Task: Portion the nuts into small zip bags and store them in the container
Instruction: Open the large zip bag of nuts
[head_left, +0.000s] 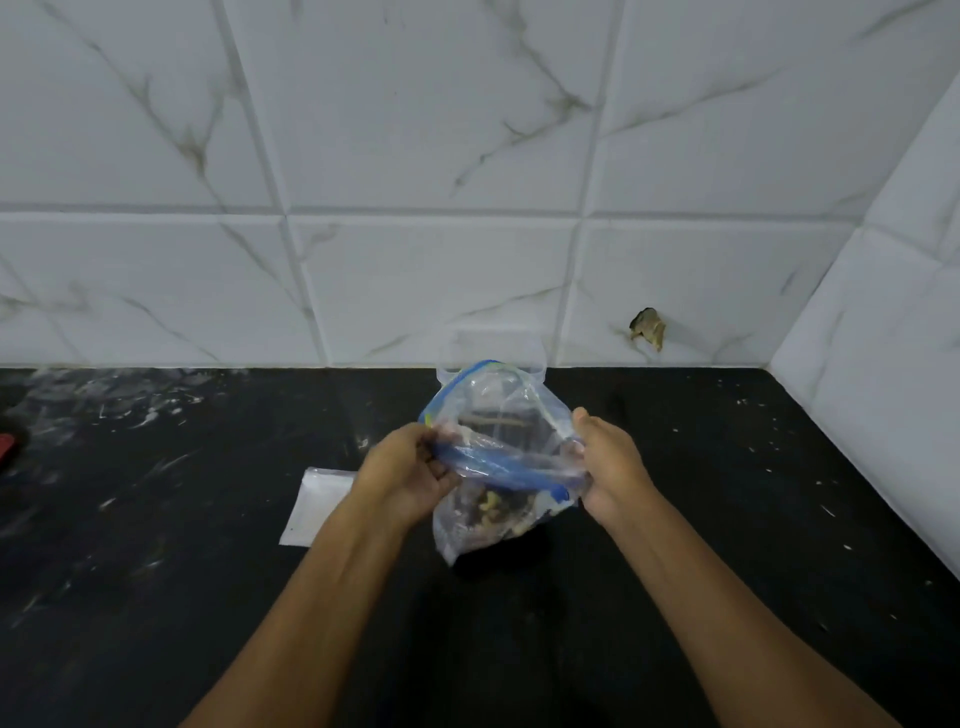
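Observation:
A clear zip bag with a blue zip strip is held above the black counter, its mouth pulled wide. Nuts lie in its lower part. My left hand pinches the left end of the bag's rim, and my right hand grips the right end. Behind the bag stands a clear container, mostly hidden and hard to make out. A flat stack of small empty zip bags lies on the counter to the left of my left wrist.
White marble-look tiles form the back wall, and a side wall closes the right corner. One tile has a chipped hole. A red object shows at the far left edge. White specks dot the counter.

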